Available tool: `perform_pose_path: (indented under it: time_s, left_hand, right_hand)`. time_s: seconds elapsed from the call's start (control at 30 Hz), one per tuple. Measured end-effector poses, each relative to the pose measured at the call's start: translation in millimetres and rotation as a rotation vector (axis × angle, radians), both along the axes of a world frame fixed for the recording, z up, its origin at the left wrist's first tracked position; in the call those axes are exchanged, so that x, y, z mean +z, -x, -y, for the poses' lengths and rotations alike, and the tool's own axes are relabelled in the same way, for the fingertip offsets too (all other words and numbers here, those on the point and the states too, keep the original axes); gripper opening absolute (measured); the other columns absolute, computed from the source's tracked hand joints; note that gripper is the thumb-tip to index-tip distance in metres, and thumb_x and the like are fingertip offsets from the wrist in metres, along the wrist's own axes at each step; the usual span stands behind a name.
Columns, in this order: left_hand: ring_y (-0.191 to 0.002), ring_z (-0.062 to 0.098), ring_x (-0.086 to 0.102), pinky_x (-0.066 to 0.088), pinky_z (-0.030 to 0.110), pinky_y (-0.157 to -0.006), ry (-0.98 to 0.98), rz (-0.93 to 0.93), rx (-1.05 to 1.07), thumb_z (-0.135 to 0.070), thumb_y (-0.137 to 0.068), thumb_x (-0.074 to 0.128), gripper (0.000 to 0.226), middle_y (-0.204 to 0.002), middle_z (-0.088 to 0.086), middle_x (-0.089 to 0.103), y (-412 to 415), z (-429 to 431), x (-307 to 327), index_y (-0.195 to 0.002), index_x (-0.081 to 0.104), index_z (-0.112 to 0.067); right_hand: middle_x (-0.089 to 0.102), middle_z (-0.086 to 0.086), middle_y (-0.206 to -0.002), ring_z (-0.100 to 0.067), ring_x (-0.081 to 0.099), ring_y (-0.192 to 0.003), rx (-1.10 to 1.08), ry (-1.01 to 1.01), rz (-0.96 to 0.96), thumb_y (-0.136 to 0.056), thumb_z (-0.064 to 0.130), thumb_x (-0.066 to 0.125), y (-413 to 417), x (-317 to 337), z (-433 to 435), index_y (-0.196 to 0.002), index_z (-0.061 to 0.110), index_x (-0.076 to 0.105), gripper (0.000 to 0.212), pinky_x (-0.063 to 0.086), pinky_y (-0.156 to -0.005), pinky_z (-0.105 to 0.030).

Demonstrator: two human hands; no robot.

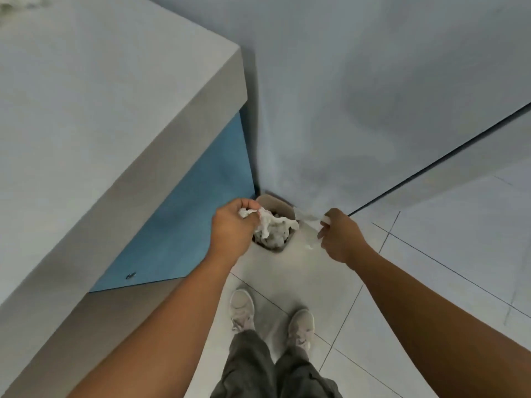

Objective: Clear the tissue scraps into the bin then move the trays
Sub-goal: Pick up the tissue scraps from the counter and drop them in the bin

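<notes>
1. Head view, location. The person stands in the corner where the bench [100,96] meets the wall [344,81]. Their shoes [242,308] are planted on the tiled floor [431,282]. Both arms reach out over the bin [280,205], which sits on the floor hard in that corner.
2. Head view, left hand. The left hand [232,229] is closed on a wad of tissue scraps [270,222], fingers curled round its near end. The wad is held directly above the bin's mouth, judged so that it drops inside on release.
3. Head view, orientation. The wad's long axis runs across the opening, from the left hand toward the right. Its free end points at the right hand, and a loose tail droops toward the mouth.
4. Head view, right hand. The right hand [340,237] pinches a pale strip [309,216] between thumb and fingers at the bin's right side. The strip is thin and partly see-through. It may be the liner's edge, drawn outward to keep the mouth wide, but this cannot be confirmed.
5. Head view, bin contents. Crumpled tissue [275,239] already lies inside, below the held wad and close to the rim. The bin is judged near full, so a scrap could catch on the rim or spill to the floor.
6. Head view, task standing. No trays are in view. The clearing step is judged to be in hand, with the tray move yet to come.
</notes>
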State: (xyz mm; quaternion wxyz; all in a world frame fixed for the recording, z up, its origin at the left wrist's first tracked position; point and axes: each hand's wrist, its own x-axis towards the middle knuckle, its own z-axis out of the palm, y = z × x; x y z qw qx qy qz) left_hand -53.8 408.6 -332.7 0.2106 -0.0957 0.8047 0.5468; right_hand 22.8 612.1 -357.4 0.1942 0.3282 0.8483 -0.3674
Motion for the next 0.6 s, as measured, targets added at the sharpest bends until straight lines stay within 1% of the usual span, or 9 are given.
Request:
perform_pose_path:
  time_s: [0.1, 0.17, 0.23, 0.3, 0.37, 0.4, 0.47, 0.53, 0.6]
  left_hand:
    - [-0.066, 0.007, 0.061, 0.047, 0.019, -0.062, 0.051, 0.017, 0.012, -0.001, -0.079, 0.069, 0.026, -0.077, -0.007, 0.071, 13, -11, -64, -0.072, 0.069, -0.026]
    - [-0.067, 0.006, 0.062, 0.047, 0.014, -0.059, 0.097, 0.041, 0.0, -0.004, -0.08, 0.069, 0.023, -0.078, -0.009, 0.071, 22, -17, -109, -0.072, 0.069, -0.026]
    - [-0.071, 0.009, 0.065, 0.048, 0.014, -0.057, 0.147, 0.081, -0.034, -0.007, -0.08, 0.069, 0.022, -0.08, -0.008, 0.071, 31, -22, -153, -0.071, 0.069, -0.027]
    - [-0.076, 0.014, 0.068, 0.053, 0.021, -0.064, 0.193, 0.125, -0.081, -0.009, -0.076, 0.069, 0.02, -0.083, -0.006, 0.072, 38, -27, -196, -0.069, 0.068, -0.028]
    - [-0.078, 0.017, 0.069, 0.057, 0.025, -0.069, 0.236, 0.155, -0.115, -0.008, -0.072, 0.071, 0.021, -0.085, -0.003, 0.072, 42, -30, -233, -0.068, 0.068, -0.029]
    - [-0.078, 0.018, 0.069, 0.058, 0.026, -0.069, 0.249, 0.165, -0.124, -0.007, -0.072, 0.07, 0.022, -0.085, -0.002, 0.072, 44, -32, -249, -0.068, 0.068, -0.029]
    - [-0.076, 0.019, 0.07, 0.06, 0.029, -0.067, 0.263, 0.197, -0.145, -0.005, -0.072, 0.067, 0.021, -0.083, 0.0, 0.072, 49, -36, -280, -0.068, 0.068, -0.026]
    - [-0.075, 0.023, 0.072, 0.062, 0.037, -0.07, 0.265, 0.238, -0.158, -0.009, -0.069, 0.065, 0.017, -0.08, 0.002, 0.073, 54, -39, -307, -0.069, 0.07, -0.025]
    - [-0.077, 0.023, 0.072, 0.062, 0.041, -0.072, 0.279, 0.266, -0.176, -0.013, -0.065, 0.066, 0.016, -0.083, 0.001, 0.073, 59, -40, -333, -0.07, 0.071, -0.028]
  right_hand:
    - [0.059, -0.01, -0.096, -0.027, 0.056, -0.083, -0.053, 0.02, 0.013, -0.097, 0.016, 0.046, 7, -46, -4, -0.11, 0.01, 0.052, 0.015, 0.041, -0.063, -0.031]
    - [0.058, -0.006, -0.093, -0.023, 0.055, -0.081, -0.082, 0.077, 0.004, -0.093, 0.023, 0.058, 10, -74, -6, -0.109, 0.012, 0.05, 0.021, 0.04, -0.062, -0.029]
    - [0.055, 0.0, -0.086, -0.018, 0.054, -0.074, -0.098, 0.12, 0.005, -0.084, 0.017, 0.067, 11, -100, -7, -0.108, 0.014, 0.05, 0.03, 0.041, -0.056, -0.026]
    - [0.057, -0.003, -0.084, -0.019, 0.055, -0.068, -0.143, 0.147, 0.037, -0.081, 0.008, 0.063, 11, -126, -8, -0.102, 0.013, 0.054, 0.023, 0.042, -0.051, -0.025]
    - [0.063, -0.011, -0.082, -0.023, 0.057, -0.067, -0.217, 0.187, 0.06, -0.083, 0.008, 0.053, 10, -152, -9, -0.092, 0.012, 0.061, 0.013, 0.045, -0.055, -0.03]
    - [0.065, -0.013, -0.08, -0.024, 0.058, -0.066, -0.259, 0.216, 0.059, -0.085, 0.007, 0.049, 8, -164, -9, -0.087, 0.012, 0.063, 0.015, 0.046, -0.058, -0.033]
    - [0.064, -0.01, -0.074, -0.02, 0.057, -0.061, -0.335, 0.261, 0.074, -0.089, 0.001, 0.044, 3, -187, -10, -0.081, 0.012, 0.065, 0.024, 0.047, -0.061, -0.033]
    - [0.061, -0.006, -0.071, -0.017, 0.056, -0.059, -0.371, 0.277, 0.103, -0.091, -0.004, 0.044, -4, -205, -10, -0.082, 0.009, 0.064, 0.026, 0.046, -0.062, -0.03]
    - [0.058, -0.004, -0.07, -0.017, 0.054, -0.059, -0.419, 0.332, 0.105, -0.093, -0.005, 0.046, -10, -220, -8, -0.089, 0.002, 0.062, 0.018, 0.046, -0.058, -0.025]
